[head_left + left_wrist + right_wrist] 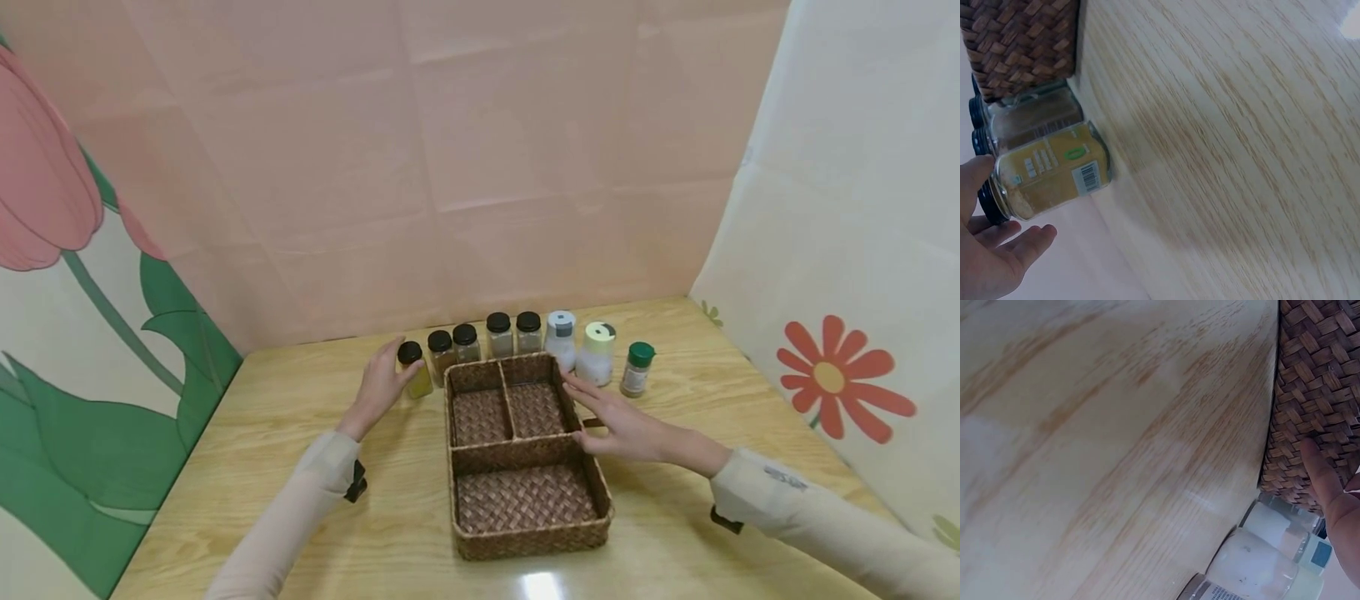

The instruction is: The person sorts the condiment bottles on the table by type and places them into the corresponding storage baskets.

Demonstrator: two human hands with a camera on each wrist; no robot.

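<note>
Eight spice containers stood in a row along the back of the wooden table [300, 400], and at the row's left end the left hand [381, 385] reached the yellow spice jar [415, 369], its relaxed fingers spread beside the jar without gripping it. Only the left wrist view showed that jar's [1054, 172] label and barcode, while the head view alone showed it upright, long axis vertical and black cap on top. Further right, the right hand [622, 421] lay flat, fingers straight, against the right wall of the woven basket [525, 533].
</note>
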